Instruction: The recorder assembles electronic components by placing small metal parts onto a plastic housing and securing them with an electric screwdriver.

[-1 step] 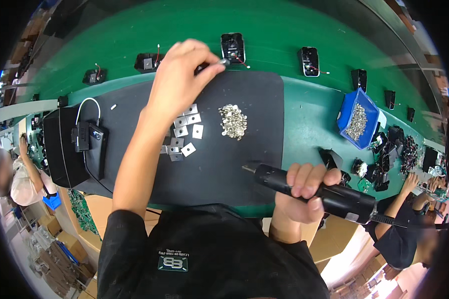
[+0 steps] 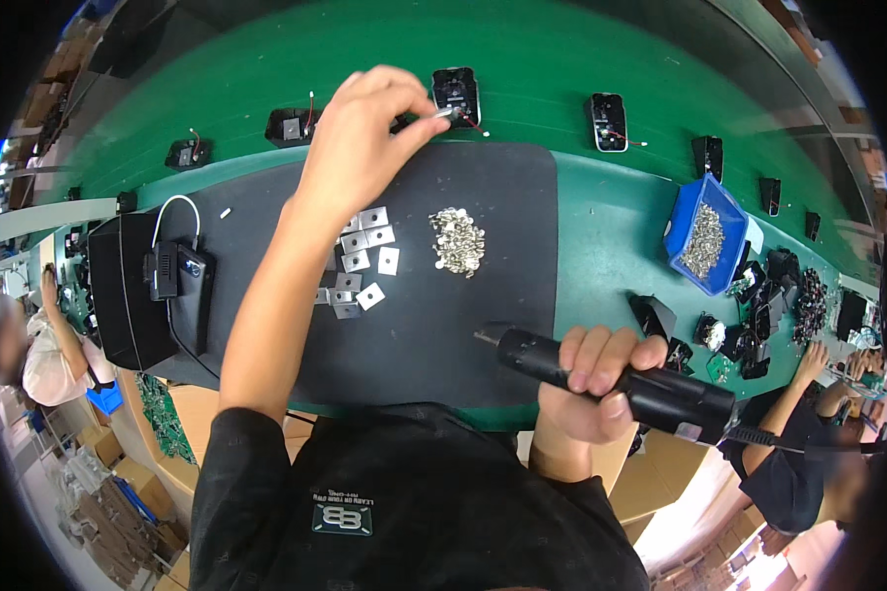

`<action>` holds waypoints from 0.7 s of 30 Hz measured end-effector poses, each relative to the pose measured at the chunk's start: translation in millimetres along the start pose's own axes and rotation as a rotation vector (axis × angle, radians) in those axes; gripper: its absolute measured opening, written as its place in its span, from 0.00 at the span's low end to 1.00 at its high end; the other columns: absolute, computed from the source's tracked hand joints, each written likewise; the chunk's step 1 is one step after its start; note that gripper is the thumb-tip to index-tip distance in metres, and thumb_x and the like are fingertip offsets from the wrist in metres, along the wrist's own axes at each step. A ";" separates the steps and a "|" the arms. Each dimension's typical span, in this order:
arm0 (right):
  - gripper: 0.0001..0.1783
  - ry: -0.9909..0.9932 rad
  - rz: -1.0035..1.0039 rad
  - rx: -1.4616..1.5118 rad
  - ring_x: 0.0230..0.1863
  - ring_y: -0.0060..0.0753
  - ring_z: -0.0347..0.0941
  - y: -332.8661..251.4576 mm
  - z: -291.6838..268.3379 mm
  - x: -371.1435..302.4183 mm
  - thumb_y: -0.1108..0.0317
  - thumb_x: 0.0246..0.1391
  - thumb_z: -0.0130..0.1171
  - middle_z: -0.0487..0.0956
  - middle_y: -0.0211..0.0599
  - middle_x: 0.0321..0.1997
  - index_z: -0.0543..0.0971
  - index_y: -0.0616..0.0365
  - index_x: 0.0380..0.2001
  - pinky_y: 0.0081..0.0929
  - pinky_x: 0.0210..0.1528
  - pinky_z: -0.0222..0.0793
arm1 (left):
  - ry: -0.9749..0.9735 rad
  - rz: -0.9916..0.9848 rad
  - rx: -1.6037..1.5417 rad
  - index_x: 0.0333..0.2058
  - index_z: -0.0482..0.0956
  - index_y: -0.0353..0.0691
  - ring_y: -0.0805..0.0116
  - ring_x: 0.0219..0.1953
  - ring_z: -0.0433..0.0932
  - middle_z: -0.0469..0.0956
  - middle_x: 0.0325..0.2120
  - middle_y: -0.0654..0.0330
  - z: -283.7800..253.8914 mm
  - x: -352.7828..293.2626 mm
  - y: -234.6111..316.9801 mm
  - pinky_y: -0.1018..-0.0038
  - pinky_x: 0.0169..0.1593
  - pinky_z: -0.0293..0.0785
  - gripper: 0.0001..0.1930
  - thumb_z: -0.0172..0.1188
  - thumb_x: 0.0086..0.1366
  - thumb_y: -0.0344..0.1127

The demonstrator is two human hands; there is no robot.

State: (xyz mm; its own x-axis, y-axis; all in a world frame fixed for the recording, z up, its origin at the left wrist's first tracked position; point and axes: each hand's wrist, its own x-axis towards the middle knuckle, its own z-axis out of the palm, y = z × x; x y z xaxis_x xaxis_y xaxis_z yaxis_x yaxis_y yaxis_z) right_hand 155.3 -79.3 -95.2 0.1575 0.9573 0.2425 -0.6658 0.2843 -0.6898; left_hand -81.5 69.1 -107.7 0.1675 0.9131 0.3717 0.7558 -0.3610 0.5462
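My left hand reaches to the far edge of the mat, thumb and fingers pinching a small silvery metal piece. It is held by a black open housing with a red wire; whether the piece touches the housing I cannot tell. In my right hand, fingers wrap round a black electric screwdriver, its tip pointing left over the mat. Between the hands lies a heap of small screws. Several square metal plates with centre holes lie left of it, partly hidden by my left forearm.
More black housings stand in a row along the green surface. A blue bin of small metal parts is at the right, near loose black parts and wires. A black device with a white cable lies left. People work at both sides.
My left hand has shifted slightly away from me, bringing the metal piece closer over the housing. The screwdriver in my right hand has moved slightly left.
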 end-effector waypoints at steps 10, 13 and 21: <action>0.21 -0.057 0.043 0.096 0.25 0.20 0.65 -20.3 -19.7 -12.3 0.65 0.51 0.65 0.69 0.24 0.26 0.65 0.49 0.43 0.23 0.33 0.64 | -0.220 -0.320 0.306 0.33 0.84 0.48 0.60 0.45 0.76 0.83 0.38 0.59 37.7 46.5 -24.6 0.61 0.56 0.56 0.14 0.70 0.53 0.49; 0.21 -0.074 0.071 0.107 0.25 0.20 0.66 -24.4 -22.3 -11.9 0.64 0.51 0.66 0.69 0.23 0.26 0.65 0.49 0.43 0.23 0.33 0.64 | -0.077 -0.233 0.245 0.38 0.83 0.48 0.60 0.44 0.78 0.83 0.37 0.60 44.1 42.5 -30.5 0.61 0.55 0.57 0.15 0.69 0.54 0.48; 0.22 0.039 0.021 0.129 0.25 0.26 0.69 -30.4 -21.6 -11.2 0.68 0.48 0.69 0.74 0.27 0.29 0.68 0.50 0.43 0.27 0.32 0.66 | -0.248 0.331 0.220 0.38 0.82 0.42 0.57 0.42 0.77 0.81 0.36 0.61 -42.5 0.5 72.7 0.57 0.55 0.68 0.14 0.68 0.50 0.34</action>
State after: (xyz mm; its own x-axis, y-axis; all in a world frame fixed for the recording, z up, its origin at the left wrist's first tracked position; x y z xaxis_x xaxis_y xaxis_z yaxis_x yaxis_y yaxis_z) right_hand 189.5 -97.6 -91.7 0.1691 0.9650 0.2004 -0.7574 0.2573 -0.6001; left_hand -53.4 35.3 -35.9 0.5483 0.7828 0.2941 0.7477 -0.6165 0.2468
